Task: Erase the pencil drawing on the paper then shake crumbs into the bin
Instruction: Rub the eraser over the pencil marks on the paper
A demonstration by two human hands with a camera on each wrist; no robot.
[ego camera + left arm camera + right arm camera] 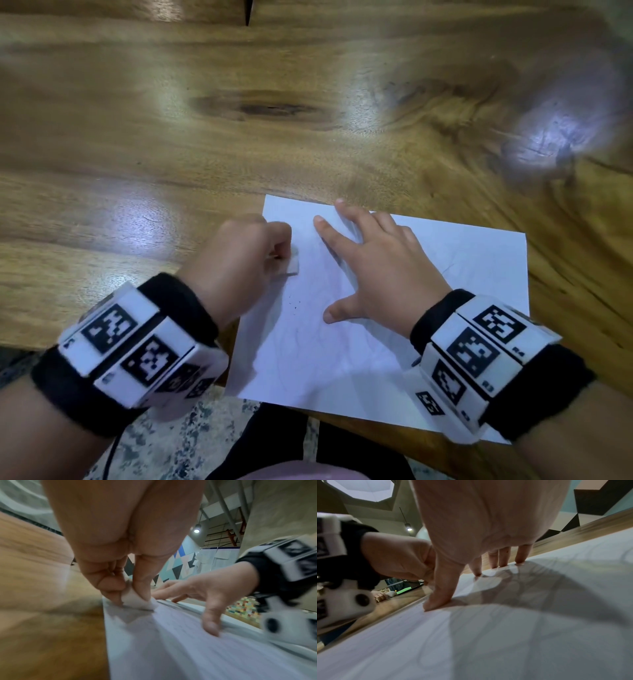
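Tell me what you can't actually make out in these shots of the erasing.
- Bin: outside every view.
- Pencil drawing on the paper: faint, and motion-blurred in the head view; the right hand covers part.
- Eraser: left hand fingers hide most; shape unclear.
- Crumbs: tiny specks.

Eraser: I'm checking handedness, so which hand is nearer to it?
Left. The left hand pinches the eraser against the paper; the right hand presses the sheet beside it.
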